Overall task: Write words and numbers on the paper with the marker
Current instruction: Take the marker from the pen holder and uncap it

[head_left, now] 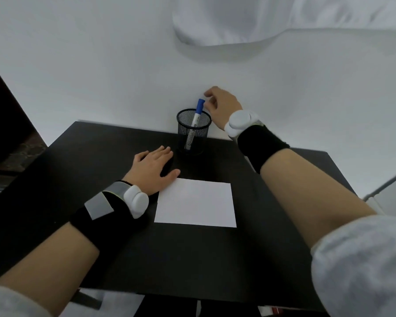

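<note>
The light, stiff, smooth marker point(196, 117) stands tilted in the mesh cup point(194, 131) at 12 o'clock from the paper point(196, 203), best pinched at its blue cap, where the right hand point(220, 106) hovers, grip spread; the left hand point(154, 170) lies flat on the table point(101, 156).

black table point(215, 259) against a plain white wall point(101, 65), dark furniture point(0, 124) at left

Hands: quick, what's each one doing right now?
Left hand: open, flat on the table, holding nothing.
Right hand: open, fingers at the marker cap in the cup, not yet gripping.
</note>
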Demonstrator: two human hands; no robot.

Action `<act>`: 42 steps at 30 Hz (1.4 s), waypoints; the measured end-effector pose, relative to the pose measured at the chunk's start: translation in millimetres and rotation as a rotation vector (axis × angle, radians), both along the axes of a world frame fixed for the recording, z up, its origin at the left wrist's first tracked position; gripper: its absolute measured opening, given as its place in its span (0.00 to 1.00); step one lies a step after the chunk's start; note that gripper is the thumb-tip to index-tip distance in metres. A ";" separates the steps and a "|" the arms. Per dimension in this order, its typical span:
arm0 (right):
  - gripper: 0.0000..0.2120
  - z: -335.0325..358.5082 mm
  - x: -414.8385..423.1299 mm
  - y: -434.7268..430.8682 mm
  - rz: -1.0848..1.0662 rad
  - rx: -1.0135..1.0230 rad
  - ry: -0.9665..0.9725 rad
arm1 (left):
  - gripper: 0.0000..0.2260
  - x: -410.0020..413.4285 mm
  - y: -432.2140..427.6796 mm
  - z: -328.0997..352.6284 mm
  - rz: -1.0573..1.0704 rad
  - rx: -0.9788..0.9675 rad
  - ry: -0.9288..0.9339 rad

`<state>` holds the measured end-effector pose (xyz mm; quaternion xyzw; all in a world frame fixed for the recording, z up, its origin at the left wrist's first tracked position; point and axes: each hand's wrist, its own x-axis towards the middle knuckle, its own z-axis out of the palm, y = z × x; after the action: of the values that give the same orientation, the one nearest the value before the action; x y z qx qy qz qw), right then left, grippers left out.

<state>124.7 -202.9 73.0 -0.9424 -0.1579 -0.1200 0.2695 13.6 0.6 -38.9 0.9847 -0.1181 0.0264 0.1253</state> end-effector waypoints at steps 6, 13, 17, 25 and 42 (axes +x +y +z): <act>0.11 2.4 3.0 11.6 -0.006 -0.044 0.001 | 0.28 -2.6 -0.8 -3.1 0.016 -0.009 -0.040; 0.09 2.8 -9.5 15.1 0.047 0.194 -0.016 | 0.28 -0.9 -0.9 -1.0 0.012 0.007 -0.017; 0.10 21.5 -23.9 7.4 0.036 0.441 -0.158 | 0.29 -0.5 -1.6 0.0 0.015 0.018 -0.008; 0.06 13.8 -65.7 -37.2 -0.069 0.863 -0.205 | 0.26 -1.3 -2.2 1.7 0.013 -0.099 -0.034; 0.02 -86.4 -105.3 -12.8 0.096 0.814 0.223 | 0.09 -6.2 -53.7 17.2 -0.027 -0.226 -0.454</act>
<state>19.4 -215.7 -13.4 -0.7579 -0.1113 -0.0573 0.6403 7.4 -53.1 -21.7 0.9317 -0.1524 0.2581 0.2053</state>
